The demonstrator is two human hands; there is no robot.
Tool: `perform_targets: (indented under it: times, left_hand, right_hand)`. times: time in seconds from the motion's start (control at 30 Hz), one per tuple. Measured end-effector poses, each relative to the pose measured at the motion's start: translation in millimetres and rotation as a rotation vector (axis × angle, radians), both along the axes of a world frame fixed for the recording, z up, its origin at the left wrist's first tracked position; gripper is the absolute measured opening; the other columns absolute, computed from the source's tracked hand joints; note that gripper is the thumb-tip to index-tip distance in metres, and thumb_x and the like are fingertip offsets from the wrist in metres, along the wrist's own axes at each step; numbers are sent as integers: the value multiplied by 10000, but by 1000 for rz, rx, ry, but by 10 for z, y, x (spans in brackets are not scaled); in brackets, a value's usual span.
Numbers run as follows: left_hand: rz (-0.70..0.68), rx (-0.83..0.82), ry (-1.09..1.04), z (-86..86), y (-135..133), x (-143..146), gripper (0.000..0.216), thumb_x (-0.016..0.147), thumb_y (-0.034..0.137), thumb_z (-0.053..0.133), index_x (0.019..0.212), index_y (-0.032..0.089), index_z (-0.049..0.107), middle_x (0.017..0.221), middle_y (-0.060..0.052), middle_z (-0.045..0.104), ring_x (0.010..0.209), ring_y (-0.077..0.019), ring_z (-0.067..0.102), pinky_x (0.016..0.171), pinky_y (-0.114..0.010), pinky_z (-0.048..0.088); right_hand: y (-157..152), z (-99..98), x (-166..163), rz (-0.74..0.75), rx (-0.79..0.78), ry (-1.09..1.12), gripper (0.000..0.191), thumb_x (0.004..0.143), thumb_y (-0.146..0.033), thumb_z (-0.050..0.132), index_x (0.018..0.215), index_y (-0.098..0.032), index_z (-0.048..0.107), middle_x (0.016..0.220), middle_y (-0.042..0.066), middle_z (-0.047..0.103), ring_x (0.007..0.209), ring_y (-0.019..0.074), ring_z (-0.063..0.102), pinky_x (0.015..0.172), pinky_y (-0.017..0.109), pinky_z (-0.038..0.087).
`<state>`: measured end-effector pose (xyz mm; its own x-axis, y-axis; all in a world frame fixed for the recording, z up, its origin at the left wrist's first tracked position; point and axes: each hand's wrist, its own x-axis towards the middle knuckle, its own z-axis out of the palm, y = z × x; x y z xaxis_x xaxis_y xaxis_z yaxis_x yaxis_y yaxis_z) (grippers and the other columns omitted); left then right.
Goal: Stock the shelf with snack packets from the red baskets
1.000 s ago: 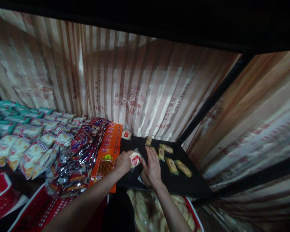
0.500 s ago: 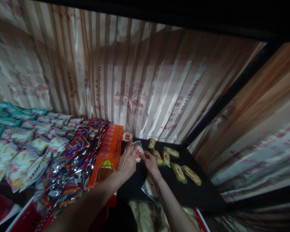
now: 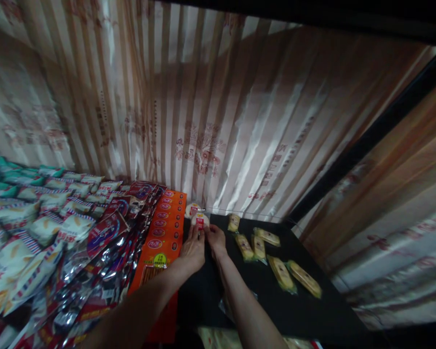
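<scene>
My left hand [image 3: 193, 250] and my right hand [image 3: 215, 239] reach together to the back of a black shelf [image 3: 276, 300]. Between their fingertips lies a small round white packet with a red label [image 3: 200, 220], and both hands touch or pinch it. A second packet of the same kind [image 3: 192, 210] sits just behind it, against the striped backing. Several yellow wrapped bars [image 3: 256, 245] lie on the shelf to the right of my right hand.
An orange flat pack [image 3: 159, 237] lies left of my left hand. Beyond it spread shiny red foil packets [image 3: 105, 232] and white snack bags [image 3: 36, 228]. Striped beige plastic sheeting [image 3: 210, 121] closes the back and right. A clear bag [image 3: 227, 306] shows under my right forearm.
Both hands moved away from me to the back of the shelf and set the round packet down beside the other one. The view has tilted and moved closer.
</scene>
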<state>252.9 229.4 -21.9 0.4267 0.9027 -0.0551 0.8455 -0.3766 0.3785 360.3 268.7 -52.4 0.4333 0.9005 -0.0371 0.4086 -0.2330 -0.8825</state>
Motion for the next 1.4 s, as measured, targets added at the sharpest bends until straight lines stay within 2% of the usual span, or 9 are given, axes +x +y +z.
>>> perform_targets:
  times: [0.13,0.33,0.53,0.73,0.87,1.0,1.13,1.3,1.4]
  left_hand:
    - [4,-38,28,20,129,-7,654,728,2,337,1376,13,251,1479,-164,163,1369,-237,100,1104,-356,214]
    - [46,-115,32,65,241,-44,625,767,11,284,1388,76,259,1482,-140,181,1365,-262,139,1080,-434,260]
    - [43,-107,67,43,305,-65,596,771,-10,275,1366,21,280,1467,-158,228,1367,-209,137,1103,-342,215]
    - [47,-68,-24,-9,332,-89,590,765,-36,247,1347,26,322,1455,-174,246,1363,-207,155,1096,-359,229]
    - [51,-19,-46,29,266,-80,622,733,-44,276,1340,70,345,1455,-139,271,1362,-200,168,1078,-373,275]
    - [-11,11,-43,104,49,-23,600,712,-5,360,1309,39,386,1450,-169,267,1361,-241,163,1086,-392,263]
    - [-100,-35,-77,173,-341,94,558,716,55,411,1271,18,437,1442,-197,267,1355,-285,167,1082,-405,275]
    - [-300,-109,-127,131,-968,284,568,763,160,434,1312,26,390,1449,-194,254,1360,-301,128,1092,-428,249]
    - [-331,-163,-90,36,-1286,348,616,785,244,462,1360,69,323,1466,-181,213,1359,-326,117,1088,-489,223]
  right_hand:
    - [152,20,-44,-10,-70,-99,320,754,-408,514,890,-173,682,900,79,711,841,208,655,714,264,477]
    - [232,117,-117,13,-174,-226,336,789,-428,490,976,-211,665,972,71,699,916,203,641,732,257,463]
    - [227,199,-205,8,-234,-316,357,791,-440,497,1027,-205,626,1019,105,672,961,239,619,744,309,456]
    - [206,180,-244,-29,-175,-375,348,779,-471,501,957,-209,645,973,143,650,879,249,636,701,340,455]
    - [112,186,-166,-49,-113,-392,430,795,-472,457,1074,-178,599,1042,160,615,882,242,628,726,340,459]
    - [-201,229,45,88,81,-483,380,812,-362,423,1062,-142,607,1056,138,621,951,233,600,815,325,452]
    - [-765,218,393,142,220,-604,360,818,-324,379,992,-147,639,1040,114,647,1007,240,571,904,367,423]
    - [-1532,9,742,106,272,-718,368,799,-351,399,937,-156,679,1027,135,663,1007,262,576,922,421,420]
    - [-1856,-148,784,114,245,-736,360,792,-358,420,952,-176,686,1045,136,660,1031,273,570,924,432,426]
